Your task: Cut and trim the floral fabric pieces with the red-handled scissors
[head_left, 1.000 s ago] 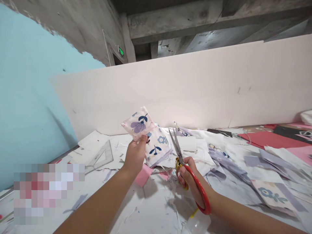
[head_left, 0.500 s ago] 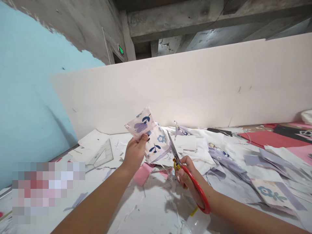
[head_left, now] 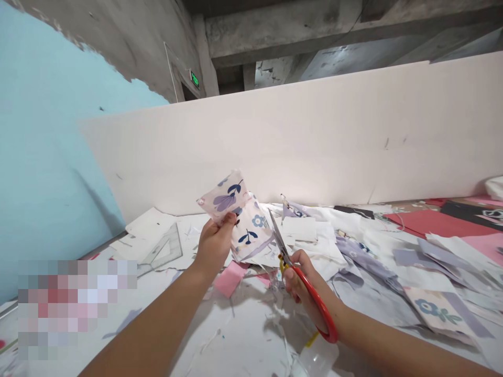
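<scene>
Between the thumb and fingers of my left hand (head_left: 214, 243) is a piece of floral fabric (head_left: 253, 225), pale pink with purple and blue flowers, held up above the table. It looks folded or layered, and its lower edge is lilac. My right hand (head_left: 304, 280) is closed around the red handles of a pair of scissors (head_left: 314, 298). Something yellow shows at the pivot side of the handles. The blades point up and away, beside the fabric's right edge; whether they touch it I cannot tell.
A clear set square (head_left: 163, 251) lies on the left. Pink scrap (head_left: 230, 280) sits below the fabric. White and lilac cloth pieces (head_left: 367, 259), a flowered piece (head_left: 438, 314) and red sheets (head_left: 428, 220) cover the right. A translucent bottle (head_left: 320, 356) lies in front; a pale panel (head_left: 294, 146) stands behind.
The left hand and the fabric have shifted slightly left. The scissors have stayed almost in place, with the blades looking closer together.
</scene>
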Tool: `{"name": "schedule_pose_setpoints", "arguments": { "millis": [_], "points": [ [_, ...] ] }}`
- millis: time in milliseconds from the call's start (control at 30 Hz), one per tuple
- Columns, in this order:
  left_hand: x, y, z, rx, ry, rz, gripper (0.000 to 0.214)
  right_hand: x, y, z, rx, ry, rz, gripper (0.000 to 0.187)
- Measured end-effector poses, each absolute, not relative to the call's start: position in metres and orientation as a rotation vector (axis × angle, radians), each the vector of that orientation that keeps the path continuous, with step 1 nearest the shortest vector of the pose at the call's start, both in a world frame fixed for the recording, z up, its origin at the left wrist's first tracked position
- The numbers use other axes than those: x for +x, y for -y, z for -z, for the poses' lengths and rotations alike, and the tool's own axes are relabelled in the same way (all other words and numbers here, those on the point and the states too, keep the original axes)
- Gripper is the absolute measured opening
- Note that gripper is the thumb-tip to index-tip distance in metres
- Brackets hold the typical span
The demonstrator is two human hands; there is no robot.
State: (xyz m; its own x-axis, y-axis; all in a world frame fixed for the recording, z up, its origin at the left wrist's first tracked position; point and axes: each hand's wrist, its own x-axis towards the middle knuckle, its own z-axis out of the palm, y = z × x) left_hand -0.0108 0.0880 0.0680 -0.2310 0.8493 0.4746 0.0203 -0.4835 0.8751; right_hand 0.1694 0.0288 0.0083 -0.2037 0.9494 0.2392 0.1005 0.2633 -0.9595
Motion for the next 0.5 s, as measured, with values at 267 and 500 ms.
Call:
{"name": "schedule_pose_setpoints", "arguments": {
  "millis": [267,500],
  "points": [
    [-0.0142,-0.0885,-0.0728,1.469,-1.091,-1.851,0.045,0.1679,-0.0307,-0.0056,-0.988,1.521,-1.117,0.046],
    [-0.012,-0.0838,-0.0742,1.52,-1.099,-1.778,0.048,0.1673,-0.0324,-0.0046,-0.986,1.523,-1.111,0.044]
  ]
}}
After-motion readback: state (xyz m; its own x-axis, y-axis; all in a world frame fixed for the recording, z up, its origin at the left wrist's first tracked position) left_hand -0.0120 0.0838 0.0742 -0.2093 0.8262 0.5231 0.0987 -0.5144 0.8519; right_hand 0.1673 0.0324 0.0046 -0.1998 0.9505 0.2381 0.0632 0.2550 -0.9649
